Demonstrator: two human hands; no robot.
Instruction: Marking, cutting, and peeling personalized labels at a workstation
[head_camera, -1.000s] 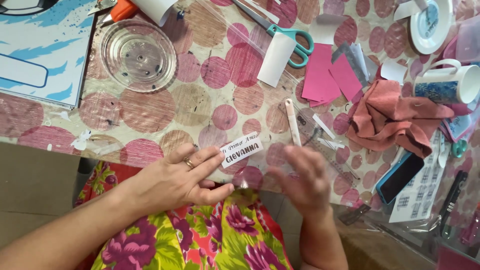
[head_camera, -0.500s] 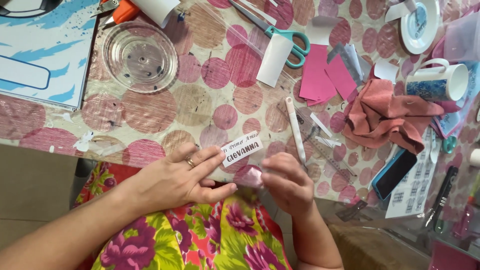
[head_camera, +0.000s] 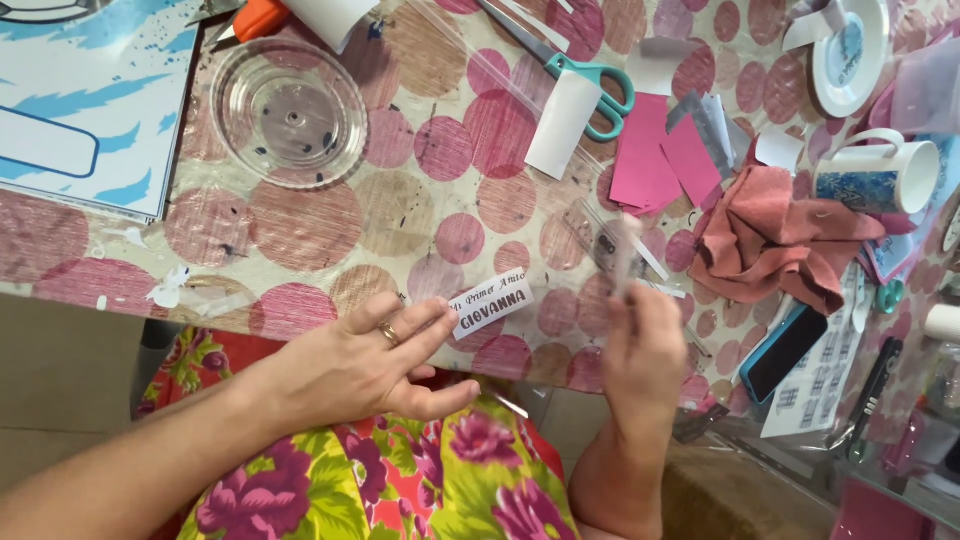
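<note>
My left hand (head_camera: 360, 365), with a ring on one finger, lies at the near edge of the table. Its fingertips rest on the left end of a small white printed label (head_camera: 495, 310) and its fingers are spread. To the right, my right hand (head_camera: 645, 345) is raised over the table edge. Its fingers are pinched on a thin pale strip (head_camera: 625, 250) that points away from me and is blurred by motion. The table (head_camera: 300, 215) has a cover with pink and brown dots.
Farther back lie a clear round plastic dish (head_camera: 290, 110), teal scissors (head_camera: 600, 85) and pink paper pieces (head_camera: 660, 160). At the right are a pink cloth (head_camera: 770, 235), a white mug (head_camera: 880, 175) and a blue-cased phone (head_camera: 785, 350). A blue-and-white sheet (head_camera: 70, 110) lies at the left.
My right hand has moved right and away from the label, and now holds a thin pale strip up. My left hand stays on the label.
</note>
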